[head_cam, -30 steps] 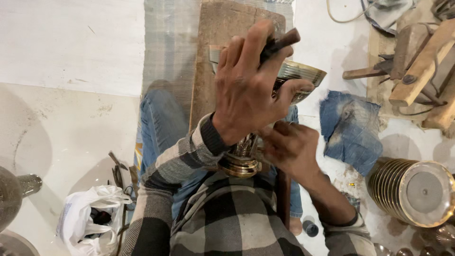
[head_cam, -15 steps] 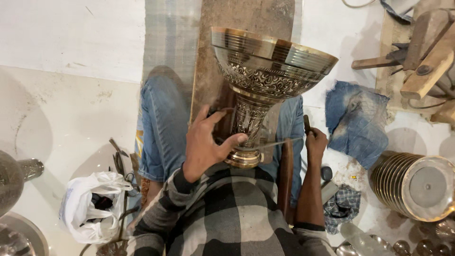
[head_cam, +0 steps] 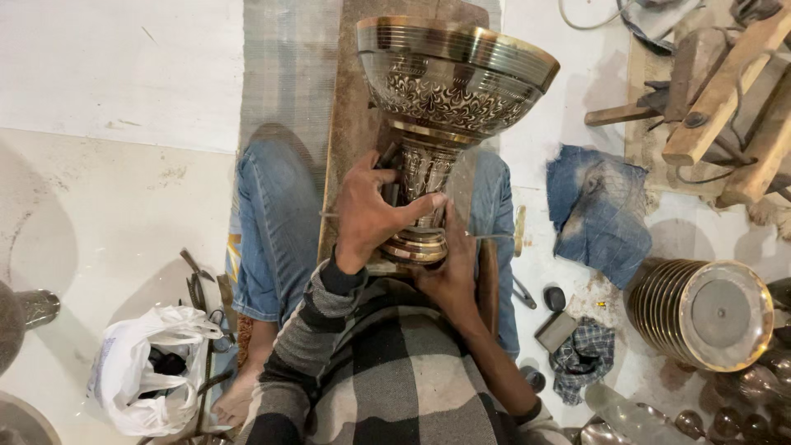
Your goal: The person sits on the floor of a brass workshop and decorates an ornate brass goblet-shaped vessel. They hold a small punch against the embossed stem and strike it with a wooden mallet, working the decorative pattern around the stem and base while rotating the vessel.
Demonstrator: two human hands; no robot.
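Note:
A large engraved brass goblet (head_cam: pixel 451 82) with a ribbed gold rim stands upright on a wooden board (head_cam: pixel 356 107) across my lap. My left hand (head_cam: pixel 369 213) wraps around its patterned stem from the left and also seems to hold a thin dark tool against it. My right hand (head_cam: pixel 451 268) cups the round foot of the goblet from the right and below. My legs in blue jeans lie under the board.
A blue cloth (head_cam: pixel 600 210) lies to the right, with wooden tools (head_cam: pixel 717 91) behind it. A ribbed brass vessel (head_cam: pixel 709 311) lies on its side at right. A white plastic bag (head_cam: pixel 148 371) and small metal tools (head_cam: pixel 198 284) sit at left.
My right hand has moved in from beside my leg onto the goblet's foot. My left hand stays on the stem. A second ago both hands were raised in front of the bowl.

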